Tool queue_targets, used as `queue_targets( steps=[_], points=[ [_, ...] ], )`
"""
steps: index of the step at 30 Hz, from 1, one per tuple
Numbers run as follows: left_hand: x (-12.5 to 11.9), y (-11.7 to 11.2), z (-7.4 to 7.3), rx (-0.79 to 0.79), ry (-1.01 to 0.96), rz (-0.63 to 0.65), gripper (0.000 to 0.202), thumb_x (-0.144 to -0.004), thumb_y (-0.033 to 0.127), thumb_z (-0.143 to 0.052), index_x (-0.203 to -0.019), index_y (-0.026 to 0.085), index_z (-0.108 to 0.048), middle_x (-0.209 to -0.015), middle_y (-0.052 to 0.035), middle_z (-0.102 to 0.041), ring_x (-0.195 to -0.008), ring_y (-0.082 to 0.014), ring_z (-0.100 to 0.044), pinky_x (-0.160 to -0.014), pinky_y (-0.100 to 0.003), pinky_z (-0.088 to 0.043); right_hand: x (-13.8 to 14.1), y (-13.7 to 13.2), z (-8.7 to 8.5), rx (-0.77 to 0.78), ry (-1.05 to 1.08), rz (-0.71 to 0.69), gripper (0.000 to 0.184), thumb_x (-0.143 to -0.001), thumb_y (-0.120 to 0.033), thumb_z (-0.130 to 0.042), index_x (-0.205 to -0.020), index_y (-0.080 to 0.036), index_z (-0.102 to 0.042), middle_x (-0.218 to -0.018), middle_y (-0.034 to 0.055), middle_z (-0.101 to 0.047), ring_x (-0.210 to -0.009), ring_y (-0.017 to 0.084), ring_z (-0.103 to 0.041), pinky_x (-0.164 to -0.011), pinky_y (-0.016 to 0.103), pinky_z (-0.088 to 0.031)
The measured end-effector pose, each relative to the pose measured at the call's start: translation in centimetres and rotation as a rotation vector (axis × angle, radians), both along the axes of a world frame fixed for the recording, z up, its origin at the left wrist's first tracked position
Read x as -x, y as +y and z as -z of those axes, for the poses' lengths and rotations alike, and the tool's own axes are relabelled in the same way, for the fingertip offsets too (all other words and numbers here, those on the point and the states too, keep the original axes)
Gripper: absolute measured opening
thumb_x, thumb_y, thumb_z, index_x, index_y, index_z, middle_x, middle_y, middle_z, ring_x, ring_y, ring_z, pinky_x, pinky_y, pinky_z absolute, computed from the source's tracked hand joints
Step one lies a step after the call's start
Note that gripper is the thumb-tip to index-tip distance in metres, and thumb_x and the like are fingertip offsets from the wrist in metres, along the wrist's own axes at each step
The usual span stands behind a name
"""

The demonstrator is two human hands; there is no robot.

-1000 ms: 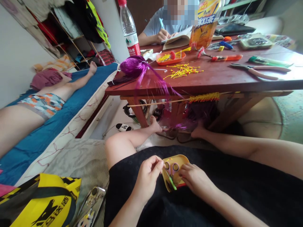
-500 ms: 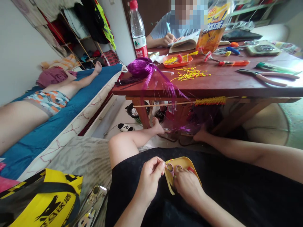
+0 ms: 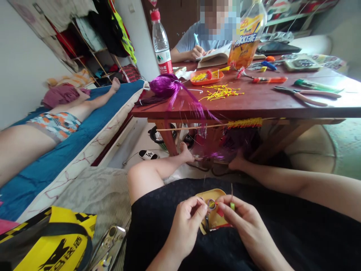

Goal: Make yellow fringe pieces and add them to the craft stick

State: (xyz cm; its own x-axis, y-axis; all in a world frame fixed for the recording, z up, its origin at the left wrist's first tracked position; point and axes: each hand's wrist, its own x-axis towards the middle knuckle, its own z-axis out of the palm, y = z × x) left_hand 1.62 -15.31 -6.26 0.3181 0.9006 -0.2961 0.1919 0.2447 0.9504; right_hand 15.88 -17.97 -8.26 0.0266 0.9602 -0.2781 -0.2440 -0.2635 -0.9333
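A small yellow tray [image 3: 210,194] rests on my lap over a black skirt. Small scissors [image 3: 210,210] with pinkish ring handles lie in it. My left hand [image 3: 187,222] is curled at the tray's left edge, its fingertips pinched together near the scissor rings. My right hand [image 3: 244,222] is closed just right of the tray, pinching a thin stick [image 3: 231,195] with a green tip that points up. What the left fingers hold is too small to make out.
A red wooden table [image 3: 267,99] ahead carries purple fibre [image 3: 166,84], yellow sticks [image 3: 218,92], an orange tray [image 3: 207,77], pliers [image 3: 304,96] and bottles [image 3: 161,43]. A person writes at its far side. Another person lies on the blue bed [image 3: 93,120] at left. A yellow bag [image 3: 53,241] sits beside me.
My right hand has lifted off the tray with the green-tipped stick pinched in it. My left hand has shifted slightly right, closer to the scissors.
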Motion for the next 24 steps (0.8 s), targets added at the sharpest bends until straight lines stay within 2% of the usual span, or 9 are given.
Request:
queue_targets(
  steps=[4,6,9,13,18,21,24],
  points=[
    [-0.3,0.0,0.3,0.138,-0.047,0.039,0.028,-0.079,0.037,-0.052,-0.082,0.012,-0.065,-0.064,-0.0019,-0.056,-0.061,-0.0124,-0.049,-0.058,-0.021,-0.038,-0.1,-0.7,1.0,-0.247,-0.360,-0.043,0.020,-0.084,-0.036,-0.051,-0.082,-0.020,-0.061,-0.074,0.0034,-0.059,-0.067,0.016,-0.056,-0.060,0.022,-0.045],
    [-0.6,0.0,0.6,0.114,0.011,0.039,0.029,-0.078,0.037,-0.053,-0.081,0.011,-0.066,-0.066,-0.0041,-0.059,-0.063,-0.0146,-0.052,-0.060,-0.023,-0.040,0.0,-1.2,1.3,-0.343,-0.519,-0.034,0.018,-0.087,-0.029,-0.045,-0.087,-0.021,-0.062,-0.079,0.0038,-0.058,-0.072,0.016,-0.057,-0.064,0.023,-0.045],
    [-1.0,0.2,0.6,0.028,0.142,0.060,0.027,-0.078,0.034,-0.052,-0.071,0.011,-0.065,-0.064,-0.0049,-0.059,-0.061,-0.0152,-0.052,-0.058,-0.024,-0.039,0.1,-1.6,1.6,-0.411,-0.649,-0.009,0.019,-0.087,-0.024,-0.041,-0.088,-0.021,-0.060,-0.081,0.0049,-0.056,-0.073,0.017,-0.056,-0.066,0.025,-0.044],
    [-1.2,0.2,0.2,-0.004,0.203,0.053,0.022,-0.076,0.025,-0.050,-0.061,0.012,-0.059,-0.054,-0.0005,-0.052,-0.052,-0.0115,-0.045,-0.051,-0.021,-0.035,-0.2,-1.4,1.0,-0.389,-0.623,-0.053,0.019,-0.089,-0.026,-0.039,-0.082,-0.021,-0.055,-0.075,0.0032,-0.055,-0.065,0.016,-0.055,-0.059,0.023,-0.043],
    [-0.8,0.1,-0.1,-0.010,0.179,0.015,0.020,-0.075,0.022,-0.049,-0.057,0.013,-0.054,-0.052,0.0010,-0.050,-0.051,-0.0104,-0.044,-0.050,-0.020,-0.034,-1.1,-0.7,0.1,-0.331,-0.614,-0.078,0.017,-0.089,-0.031,-0.042,-0.079,-0.021,-0.053,-0.071,0.0016,-0.056,-0.060,0.014,-0.054,-0.055,0.020,-0.044],
    [-0.5,0.2,0.0,-0.046,0.172,-0.034,0.021,-0.077,0.024,-0.050,-0.060,0.013,-0.054,-0.053,0.0013,-0.051,-0.052,-0.0101,-0.045,-0.051,-0.019,-0.035,-1.2,-1.0,0.0,-0.277,-0.583,-0.136,0.017,-0.090,-0.033,-0.040,-0.094,-0.021,-0.052,-0.079,0.0032,-0.062,-0.068,0.015,-0.060,-0.059,0.020,-0.047],
    [-0.4,0.3,0.1,-0.073,0.157,-0.083,0.022,-0.079,0.029,-0.050,-0.064,0.014,-0.056,-0.056,0.0009,-0.054,-0.054,-0.0102,-0.048,-0.053,-0.018,-0.037,-0.9,-2.1,0.6,-0.299,-0.629,-0.074,0.024,-0.090,-0.030,-0.036,-0.106,-0.023,-0.052,-0.096,0.0045,-0.064,-0.085,0.017,-0.062,-0.071,0.021,-0.049]
  ],
)
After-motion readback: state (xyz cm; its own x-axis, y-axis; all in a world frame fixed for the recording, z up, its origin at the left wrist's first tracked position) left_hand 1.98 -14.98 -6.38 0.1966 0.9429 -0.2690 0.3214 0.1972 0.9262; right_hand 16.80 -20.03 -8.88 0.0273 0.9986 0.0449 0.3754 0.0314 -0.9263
